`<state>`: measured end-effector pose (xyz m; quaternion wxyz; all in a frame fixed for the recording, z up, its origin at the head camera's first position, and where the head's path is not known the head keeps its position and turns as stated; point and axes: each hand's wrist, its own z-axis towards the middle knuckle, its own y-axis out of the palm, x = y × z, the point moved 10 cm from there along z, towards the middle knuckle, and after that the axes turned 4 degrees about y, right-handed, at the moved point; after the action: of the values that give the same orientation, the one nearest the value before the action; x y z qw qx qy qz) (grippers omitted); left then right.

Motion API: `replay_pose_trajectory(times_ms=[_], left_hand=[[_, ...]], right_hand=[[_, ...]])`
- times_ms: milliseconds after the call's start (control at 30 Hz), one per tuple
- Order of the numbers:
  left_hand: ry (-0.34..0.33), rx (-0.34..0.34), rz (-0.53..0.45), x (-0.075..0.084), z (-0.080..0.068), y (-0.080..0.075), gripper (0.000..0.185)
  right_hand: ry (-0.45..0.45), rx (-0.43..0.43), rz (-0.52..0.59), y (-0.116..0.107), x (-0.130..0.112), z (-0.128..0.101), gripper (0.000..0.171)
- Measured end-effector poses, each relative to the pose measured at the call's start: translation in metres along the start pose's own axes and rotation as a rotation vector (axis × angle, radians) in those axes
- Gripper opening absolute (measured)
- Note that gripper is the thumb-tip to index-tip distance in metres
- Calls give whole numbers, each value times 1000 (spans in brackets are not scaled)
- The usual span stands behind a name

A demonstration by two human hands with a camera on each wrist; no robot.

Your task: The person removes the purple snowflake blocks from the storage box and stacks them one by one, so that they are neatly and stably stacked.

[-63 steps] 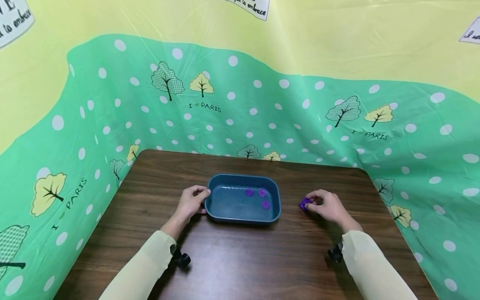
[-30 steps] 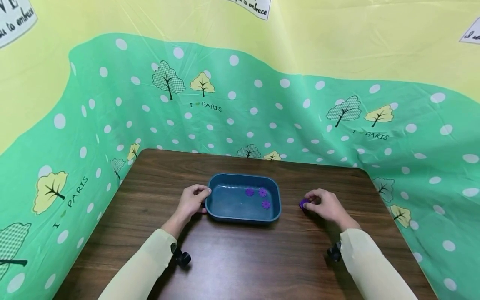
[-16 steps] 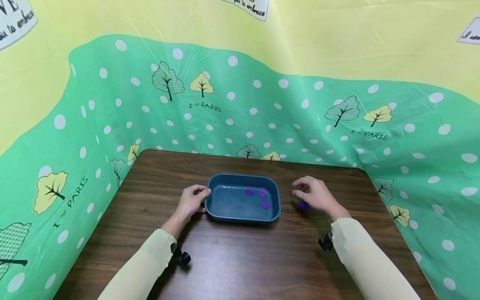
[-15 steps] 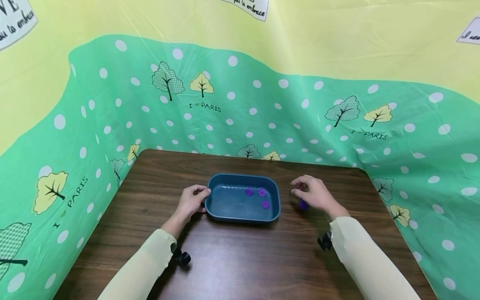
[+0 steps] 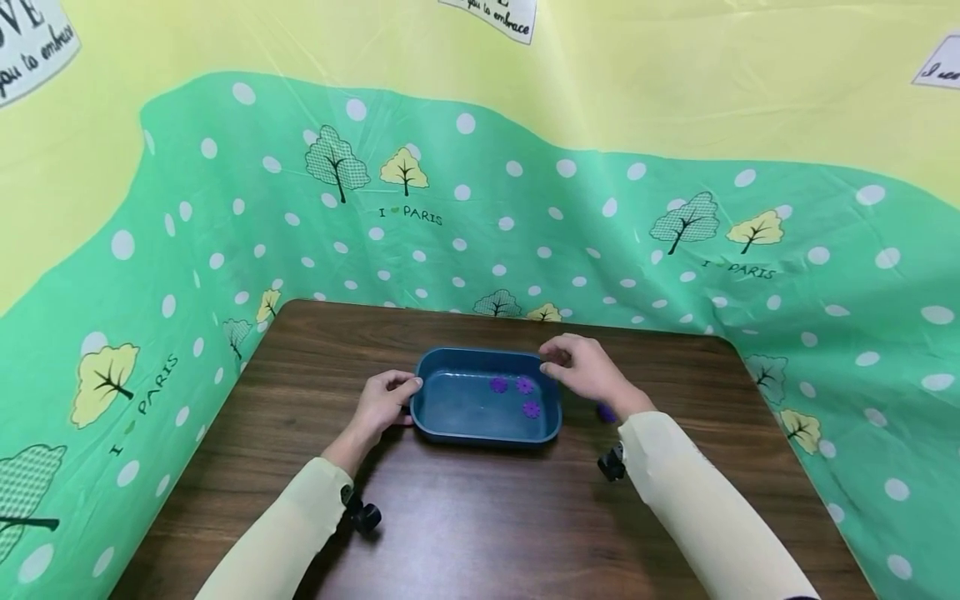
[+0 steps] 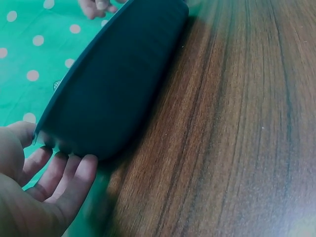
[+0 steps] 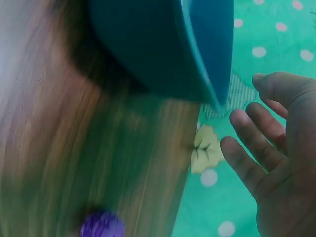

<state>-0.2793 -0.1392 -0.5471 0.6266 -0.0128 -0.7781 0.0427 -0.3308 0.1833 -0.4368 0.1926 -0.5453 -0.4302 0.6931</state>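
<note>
In the head view, my left hand point(image 5: 379, 403) is gripping the rim of a blue, rounded-rectangular, plastic-looking tray point(image 5: 457, 412), probably light and stiff. Inside, three purple flower-shaped pieces point(image 5: 531, 409) are lying, likely best pinched edgewise. My right hand point(image 5: 588, 368) is hovering near its right end; whether it's holding anything, I can't tell. In the left wrist view, the brown wood-grain table point(image 6: 237, 123) is looking smooth. In the right wrist view, a round purple object point(image 7: 102, 226) is resting there, green white-dotted cloth point(image 7: 276, 42) hanging beyond.

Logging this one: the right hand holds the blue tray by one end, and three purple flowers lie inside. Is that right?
Not quite. The left hand holds the tray, as the head view shows. The rest stands.
</note>
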Motion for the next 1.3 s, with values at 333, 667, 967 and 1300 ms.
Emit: replay_pose_trajectory(times_ms=[333,667,967,1300], left_hand=[[21,-25,-5,5,3,3,32],[24,-33,1,8,2,6,33],[19,-23,7,6,4,4,31],[19,-10,10,4,2,3,31]], right_hand=[[-16,-54,-32,39,-21,17,29],[95,-82,-131,67,-13,24,29],[115,-137,-286,85,-15,28,30],[138,-186,-336,100,-17,28,33]])
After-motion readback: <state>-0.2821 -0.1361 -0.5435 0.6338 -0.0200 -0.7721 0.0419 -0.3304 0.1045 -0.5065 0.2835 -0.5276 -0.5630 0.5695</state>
